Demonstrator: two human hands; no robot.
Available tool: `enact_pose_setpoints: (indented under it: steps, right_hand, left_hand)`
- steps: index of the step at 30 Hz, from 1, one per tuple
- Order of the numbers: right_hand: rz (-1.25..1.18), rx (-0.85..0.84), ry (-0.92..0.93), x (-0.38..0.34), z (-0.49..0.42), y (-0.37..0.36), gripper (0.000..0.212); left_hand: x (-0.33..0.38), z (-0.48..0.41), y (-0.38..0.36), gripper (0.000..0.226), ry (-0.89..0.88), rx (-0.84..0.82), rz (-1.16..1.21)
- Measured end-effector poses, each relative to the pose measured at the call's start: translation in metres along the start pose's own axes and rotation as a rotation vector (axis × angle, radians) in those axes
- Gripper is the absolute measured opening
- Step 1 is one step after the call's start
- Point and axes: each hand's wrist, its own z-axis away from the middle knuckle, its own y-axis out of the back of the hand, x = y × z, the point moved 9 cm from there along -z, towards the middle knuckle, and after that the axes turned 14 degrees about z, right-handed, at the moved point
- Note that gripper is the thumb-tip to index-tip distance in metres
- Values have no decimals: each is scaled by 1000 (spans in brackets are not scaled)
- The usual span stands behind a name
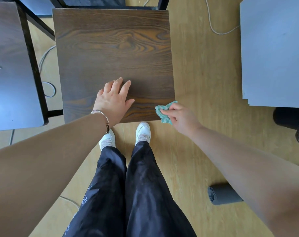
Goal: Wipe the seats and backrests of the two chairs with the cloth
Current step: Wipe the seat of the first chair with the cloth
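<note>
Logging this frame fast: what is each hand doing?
Left hand: open, flat on the chair seat.
Right hand: gripping the cloth.

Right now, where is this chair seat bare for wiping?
The seat is bare beyond the left hand, back to its far edge and along its right side. The front is crowded: left hand resting there, right hand holding the cloth at the front right corner.

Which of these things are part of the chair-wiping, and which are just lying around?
In use: green cloth, pinched by right hand; wooden chair seat, under left hand; second chair seat.
Lying about: rolled grey mat; floor cable; grey boards.
</note>
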Motion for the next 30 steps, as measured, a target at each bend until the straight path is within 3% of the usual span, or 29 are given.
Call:
enact_pose_setpoints:
  steps: [2,6,9,16,30]
  right_hand:
    - [-40,40,-42,0,3,3,39]
    - [-102,283,-264,13,14,27,39]
    - [-162,260,-429,16,16,17,40]
    - [-89,284,-539,-1,16,-6,48]
    - [-45,245,-401,-138,-29,-49,47]
  left_hand:
    - [-7,8,0,63,11,4,0]
    - [-26,22,9,63,25,41,14]
    - [-44,28,20,63,46,70,7]
    - [-82,39,29,63,38,70,-20]
    - [-150,72,60,63,27,130,26]
